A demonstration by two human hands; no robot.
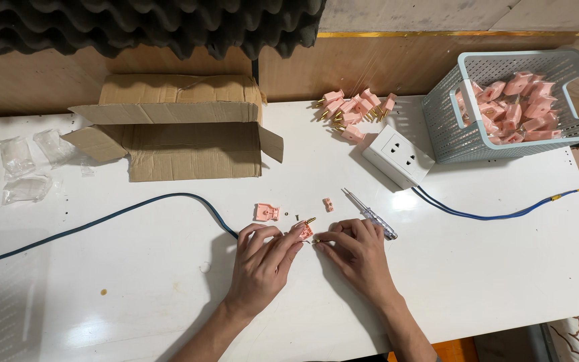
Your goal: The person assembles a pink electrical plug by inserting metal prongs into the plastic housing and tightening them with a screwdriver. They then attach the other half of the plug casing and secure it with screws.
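- The left hand (261, 258) pinches a pink plug half (305, 231) with a brass pin, near the middle of the white bench (477, 268), toward its front edge.
- The right hand (356, 251) pinches a small brass part (317, 241) just beside it.
- A pink plug cover (267, 212), a small pink clamp (328, 204) and a screwdriver (370, 214) lie just behind the hands.
- A basket (450, 134) of pink plugs stands at the back right corner.

We see a pink plug half (305, 230), opened, with a brass pin pointing up-right, pinched at the fingertips on the white table. We note its pink cover (267, 212) lying flat just left.
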